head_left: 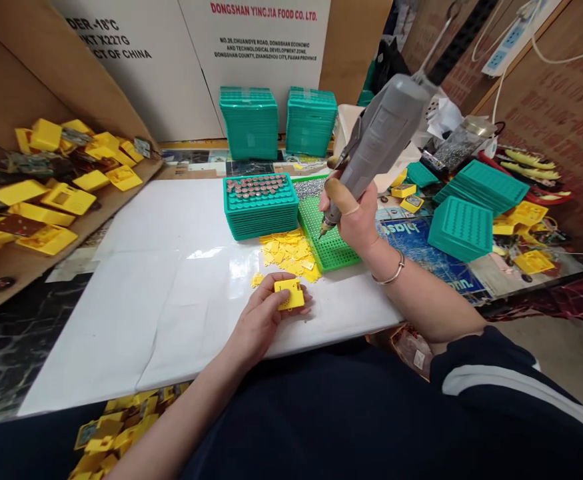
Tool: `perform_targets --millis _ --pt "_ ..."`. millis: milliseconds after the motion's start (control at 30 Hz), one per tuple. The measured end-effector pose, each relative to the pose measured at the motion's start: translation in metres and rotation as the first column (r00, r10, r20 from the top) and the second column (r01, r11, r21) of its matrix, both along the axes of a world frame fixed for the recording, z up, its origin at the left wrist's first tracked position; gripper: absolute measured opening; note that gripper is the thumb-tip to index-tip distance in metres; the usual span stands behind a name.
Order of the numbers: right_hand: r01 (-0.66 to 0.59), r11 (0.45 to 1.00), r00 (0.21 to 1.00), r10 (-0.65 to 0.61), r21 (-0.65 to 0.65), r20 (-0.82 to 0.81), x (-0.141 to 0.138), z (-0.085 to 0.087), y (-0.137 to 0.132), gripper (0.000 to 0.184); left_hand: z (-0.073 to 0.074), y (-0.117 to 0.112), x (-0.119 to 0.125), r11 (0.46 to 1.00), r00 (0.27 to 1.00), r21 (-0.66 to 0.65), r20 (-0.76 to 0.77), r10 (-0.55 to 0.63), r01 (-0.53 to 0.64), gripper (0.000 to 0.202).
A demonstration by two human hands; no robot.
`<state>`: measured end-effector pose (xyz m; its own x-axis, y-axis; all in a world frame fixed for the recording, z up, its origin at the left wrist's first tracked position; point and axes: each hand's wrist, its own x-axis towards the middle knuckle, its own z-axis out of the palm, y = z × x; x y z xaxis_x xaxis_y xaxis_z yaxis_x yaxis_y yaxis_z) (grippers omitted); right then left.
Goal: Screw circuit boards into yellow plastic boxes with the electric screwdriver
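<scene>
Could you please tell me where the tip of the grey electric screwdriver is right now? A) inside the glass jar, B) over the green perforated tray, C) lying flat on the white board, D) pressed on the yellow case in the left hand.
B: the right hand holds the screwdriver tilted, tip down over the green tray, apart from the yellow case under the left hand.

Showing a white counter [146, 280] at six o'clock, printed cardboard sheets [261, 40] leaning at twelve o'clock, a brown wall [561, 100] running at two o'clock, dark floor [1, 360] lying at eight.
</scene>
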<state>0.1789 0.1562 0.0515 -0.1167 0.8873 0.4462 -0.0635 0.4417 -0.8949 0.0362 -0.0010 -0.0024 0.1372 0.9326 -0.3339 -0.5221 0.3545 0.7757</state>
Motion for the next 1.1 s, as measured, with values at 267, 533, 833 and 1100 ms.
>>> perform_targets --millis 267,533,833,1100 --pt "-0.297 0.953 0.917 0.302 0.057 -0.260 -0.018 0.027 -0.055 0.033 0.001 0.002 0.001 1.000 0.999 -0.006 0.040 0.010 -0.010 0.029" --pt "-0.309 0.948 0.946 0.299 -0.076 -0.121 -0.030 0.006 -0.073 0.050 -0.001 0.001 0.000 1.000 0.999 0.025 0.051 0.013 -0.014 0.023" --pt "-0.323 0.946 0.944 0.320 -0.035 -0.076 -0.029 0.003 -0.074 0.043 -0.003 0.002 0.001 1.000 0.999 0.030 0.048 0.005 -0.007 0.023" --pt "-0.390 0.920 0.915 0.381 -0.047 -0.134 -0.032 0.008 -0.077 0.032 -0.004 0.000 -0.001 0.999 1.000 0.047 0.015 0.003 -0.004 0.024"
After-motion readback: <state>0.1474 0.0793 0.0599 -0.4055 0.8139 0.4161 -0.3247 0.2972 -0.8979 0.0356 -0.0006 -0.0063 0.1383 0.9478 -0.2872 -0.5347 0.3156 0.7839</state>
